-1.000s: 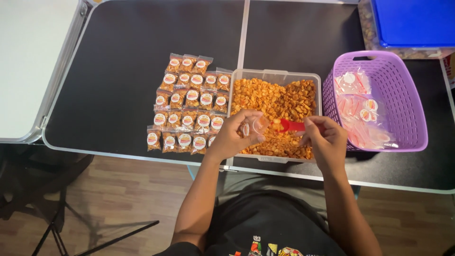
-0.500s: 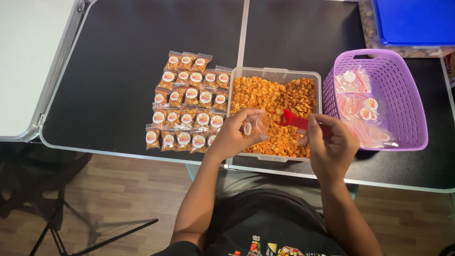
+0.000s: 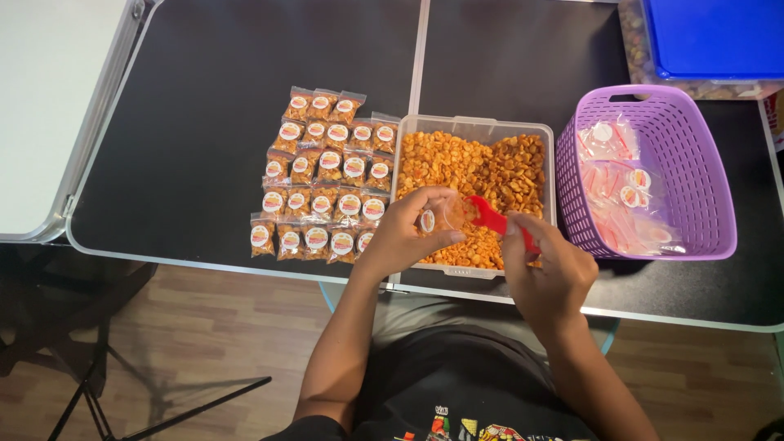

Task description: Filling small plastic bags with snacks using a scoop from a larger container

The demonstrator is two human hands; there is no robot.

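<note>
Grasping a small clear bag point(image 3: 445, 215), the left hand point(image 3: 406, 233) meets the red scoop point(image 3: 492, 218) clenched by the right hand point(image 3: 545, 273) just beside it.

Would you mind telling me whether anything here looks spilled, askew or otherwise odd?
Nothing stands out: the snacks sit inside the clear tub, the filled packets lie in neat rows, and the purple basket sits upright.

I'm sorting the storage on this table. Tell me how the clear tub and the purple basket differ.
The tub is clear with solid walls; the basket is purple with perforated walls. The tub holds loose orange snacks; the basket holds flat empty packets. The tub sits in front of the person, with the left hand and right hand over it; the basket stands to the right, untouched. Both are rectangular, open-topped and rest on the black table.
</note>
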